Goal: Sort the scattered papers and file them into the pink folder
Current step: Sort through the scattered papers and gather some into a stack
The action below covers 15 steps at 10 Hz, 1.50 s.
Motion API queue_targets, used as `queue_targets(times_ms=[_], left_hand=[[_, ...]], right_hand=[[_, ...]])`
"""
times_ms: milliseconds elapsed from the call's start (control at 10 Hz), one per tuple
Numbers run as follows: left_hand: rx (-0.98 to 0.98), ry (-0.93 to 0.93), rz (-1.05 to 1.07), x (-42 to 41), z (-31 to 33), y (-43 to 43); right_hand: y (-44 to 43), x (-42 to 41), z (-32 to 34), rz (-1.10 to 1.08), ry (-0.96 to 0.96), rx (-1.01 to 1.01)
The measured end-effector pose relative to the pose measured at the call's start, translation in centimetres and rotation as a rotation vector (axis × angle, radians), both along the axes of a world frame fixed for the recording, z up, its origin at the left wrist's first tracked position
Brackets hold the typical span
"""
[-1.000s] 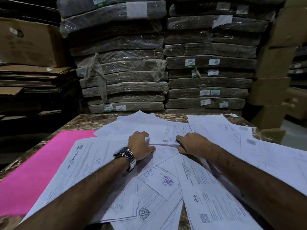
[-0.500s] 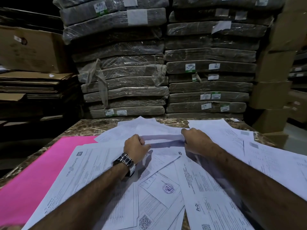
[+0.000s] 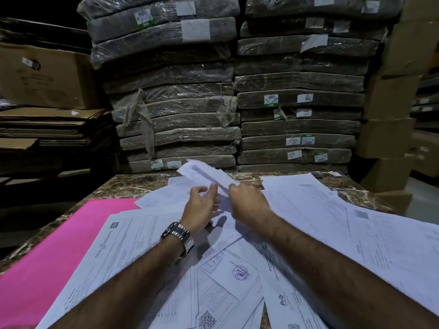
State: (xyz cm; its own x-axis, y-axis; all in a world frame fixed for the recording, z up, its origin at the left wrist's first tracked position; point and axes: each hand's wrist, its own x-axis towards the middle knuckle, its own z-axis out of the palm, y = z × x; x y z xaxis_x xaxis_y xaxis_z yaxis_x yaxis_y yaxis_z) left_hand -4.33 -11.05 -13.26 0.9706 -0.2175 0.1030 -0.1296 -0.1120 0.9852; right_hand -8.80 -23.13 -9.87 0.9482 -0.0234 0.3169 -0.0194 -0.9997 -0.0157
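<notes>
Where the view begins at its near edge, scattered papers (image 3: pixel 133 245) overlap in a loose white layer across most of the marble table (image 3: pixel 118 186). Among them is a stamped page (image 3: pixel 228 269) with a round purple seal, lying between the 2 forearms. The pink folder (image 3: pixel 47 245) lies flat and closed along the table's left side, its right edge tucked under the nearest printed sheets.

A metal wristwatch (image 3: pixel 178 235) sits on the left wrist. Just beyond it the left hand (image 3: pixel 202 207) hovers over the pile with its fingers loosely curled and holding nothing, thumb raised just beside 1 sheet (image 3: pixel 202 172). Motion blur makes it unclear whether that thumb touches the paper. The right hand (image 3: pixel 247 200) pinches the near end of this sheet between its fingertips, and the sheet angles up and away above the pile toward the far left.

Past the table's far edge stand 2 tall stacks of plastic-wrapped bundles (image 3: pixel 171 115) bearing small white and green labels. To their left a cardboard box (image 3: pixel 42 77) rests on flattened cardboard (image 3: pixel 47 124). On the right rises a column of brown cartons (image 3: pixel 389 96).
</notes>
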Motion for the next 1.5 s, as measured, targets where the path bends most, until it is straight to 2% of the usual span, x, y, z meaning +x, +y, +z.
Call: queue_targets(times_ms=[100,200,300,400,500,600,800,1000,1100,1200,1300,1400,1500], left_hand=[[-0.157,0.205,-0.068,0.8,-0.1,0.3],[-0.183,0.316,0.088,1.3,-0.2,0.7],[-0.116,0.275,0.208,2.2,-0.6,1.4],[-0.035,0.250,0.266,2.7,-0.6,2.8],[0.040,0.222,0.300,3.0,-0.1,4.3],[0.041,0.202,0.312,3.5,0.6,6.4],[0.109,0.299,0.159,6.9,-0.8,12.9],[-0.090,0.508,0.031,2.4,1.3,15.0],[-0.177,0.541,0.002,1.8,1.6,16.1],[-0.295,0.542,0.056,1.3,1.9,16.9],[-0.543,0.547,0.044,1.4,1.6,18.4],[-0.643,0.586,0.043,1.4,1.5,18.2],[-0.399,0.584,0.034,0.3,1.8,18.2]], right_hand=[[2.3,-0.7,-1.0,0.087,0.013,-0.041],[3.8,-1.3,-1.8,0.143,0.030,-0.042],[4.3,-1.7,-2.1,0.184,0.026,0.047],[3.9,-1.6,-2.3,0.177,0.006,0.217],[2.2,-1.4,-2.3,0.082,-0.003,0.342],[0.3,-1.0,-2.4,0.010,0.022,0.437],[-0.9,-0.2,-2.6,-0.069,0.086,0.630],[1.4,-0.4,-1.9,-0.086,0.104,0.717],[2.5,-0.5,-1.6,-0.085,0.174,0.816],[3.2,-0.6,-1.6,-0.107,0.250,1.028],[3.6,-1.0,-0.9,-0.135,0.306,1.168],[4.0,-1.4,-0.5,-0.105,0.443,1.332],[4.4,-1.4,-0.3,-0.106,0.479,1.339]])
